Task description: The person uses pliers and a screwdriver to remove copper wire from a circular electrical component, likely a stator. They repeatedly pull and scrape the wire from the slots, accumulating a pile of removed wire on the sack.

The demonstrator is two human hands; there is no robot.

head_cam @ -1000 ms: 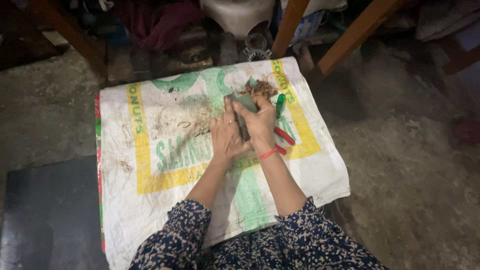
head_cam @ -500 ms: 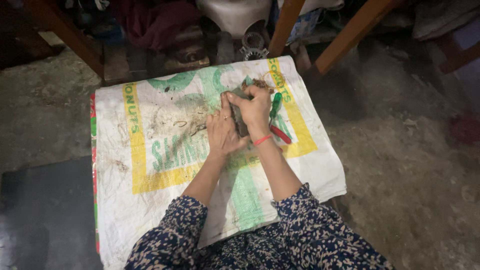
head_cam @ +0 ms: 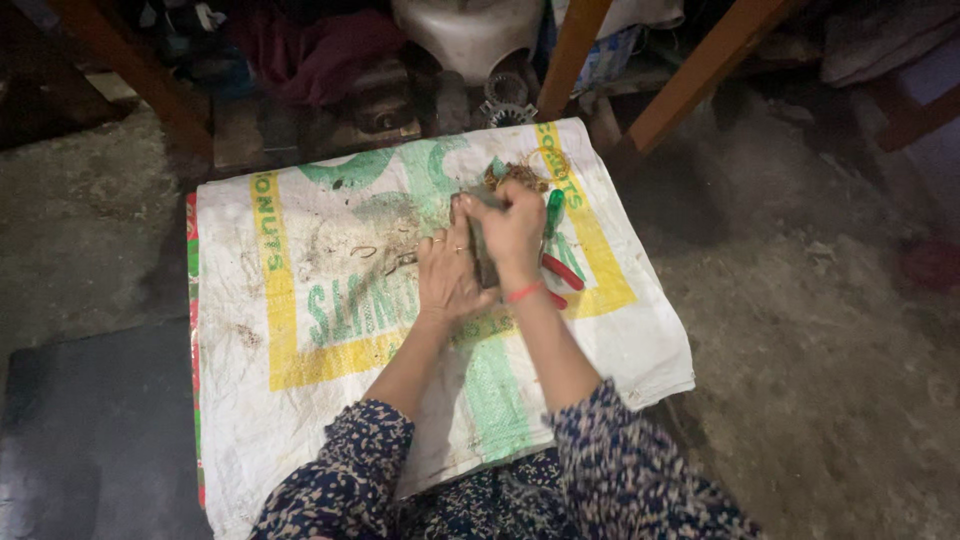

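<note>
- Right hand (head_cam: 512, 232) is curled shut over the top of a dark, flat grey tool or part (head_cam: 484, 258), fingers wrapped over its upper end.
- Left hand (head_cam: 447, 275) lies just beside it, fingers bent and pressed against the same dark piece from the side, touching the right hand.
- What the grey piece is stays hard to make out; most of it is hidden under the two hands, and it may be a strip of metal.
- It rests on a white woven sack (head_cam: 330, 330) with green and yellow print, spread over the lap.
- Just right of the hands lie a green-handled tool (head_cam: 553, 212) and red-handled pliers (head_cam: 562, 273), partly covered by the right wrist.
- Above the fingers sits a small brownish tangle (head_cam: 515, 177), too small to identify.
- Both sleeves (head_cam: 610, 470) are dark with a floral pattern and cut off at the lower edge.
</note>
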